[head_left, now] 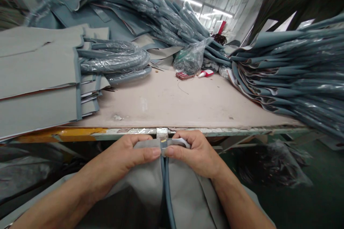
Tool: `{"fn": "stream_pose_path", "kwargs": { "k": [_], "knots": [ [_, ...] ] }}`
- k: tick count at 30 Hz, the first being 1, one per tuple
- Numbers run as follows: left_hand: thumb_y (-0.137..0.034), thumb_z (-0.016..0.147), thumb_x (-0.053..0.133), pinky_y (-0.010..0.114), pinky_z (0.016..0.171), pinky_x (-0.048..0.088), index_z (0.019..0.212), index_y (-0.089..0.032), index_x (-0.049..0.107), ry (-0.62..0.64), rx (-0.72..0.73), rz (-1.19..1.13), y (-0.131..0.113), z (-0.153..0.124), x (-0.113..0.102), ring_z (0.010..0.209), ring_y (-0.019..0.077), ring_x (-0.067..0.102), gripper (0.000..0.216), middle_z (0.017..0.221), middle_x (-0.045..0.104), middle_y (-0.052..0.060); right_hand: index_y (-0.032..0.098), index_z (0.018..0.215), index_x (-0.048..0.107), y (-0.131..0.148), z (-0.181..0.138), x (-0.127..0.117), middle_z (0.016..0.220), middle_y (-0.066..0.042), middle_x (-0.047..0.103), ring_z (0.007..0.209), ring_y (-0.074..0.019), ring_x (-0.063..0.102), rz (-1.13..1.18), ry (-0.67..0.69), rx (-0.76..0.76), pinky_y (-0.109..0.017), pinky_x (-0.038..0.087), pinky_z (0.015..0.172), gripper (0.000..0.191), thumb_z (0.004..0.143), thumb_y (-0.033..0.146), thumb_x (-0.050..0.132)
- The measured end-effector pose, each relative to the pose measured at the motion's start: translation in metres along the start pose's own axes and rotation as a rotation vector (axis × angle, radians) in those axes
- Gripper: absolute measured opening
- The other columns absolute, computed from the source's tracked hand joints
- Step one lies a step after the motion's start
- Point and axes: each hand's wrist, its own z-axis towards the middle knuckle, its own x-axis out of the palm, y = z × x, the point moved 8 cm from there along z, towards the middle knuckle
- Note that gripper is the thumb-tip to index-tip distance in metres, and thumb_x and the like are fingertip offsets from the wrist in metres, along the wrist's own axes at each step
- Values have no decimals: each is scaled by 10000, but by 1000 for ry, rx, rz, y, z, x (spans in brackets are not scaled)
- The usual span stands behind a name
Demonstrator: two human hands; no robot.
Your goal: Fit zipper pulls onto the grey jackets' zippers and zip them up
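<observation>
Just in front of the table's near edge, a grey sheet piece with blue-grey edging (185, 182) hangs down. My left hand (137, 152) pinches its top left part between thumb and fingers. Close beside it, my right hand (192, 152) grips the top right part, where a pale underside shows. Both thumb tips nearly meet at the blue-grey strip (162, 155) running down the middle. A small yellowish and clear bit (163, 142) shows between the thumbs; I cannot make out what it is. The fingers behind the material are hidden.
Grey panels (40, 64) are stacked at left, beside a plastic-wrapped roll (115, 57). Blue-grey sheets (290, 68) pile up at right, more (150, 10) at the back. A red-and-white bottle (206, 73) and red box (185, 75) lie on the table (166, 103).
</observation>
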Motion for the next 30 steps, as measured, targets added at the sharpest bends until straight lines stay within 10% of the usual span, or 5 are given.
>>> {"fn": "stream_pose_path", "kwargs": {
  "k": [30],
  "knots": [
    [-269,598,787,164,552,365,685,-145,722,-35,-97,-2,11,-3,-3,557,77,490,165,587,628,-27,110,666,644,-19,-2,9,540,57,511,487,-44,356,191,215,264,-171,250,447,372,593,359,911]
  ]
}}
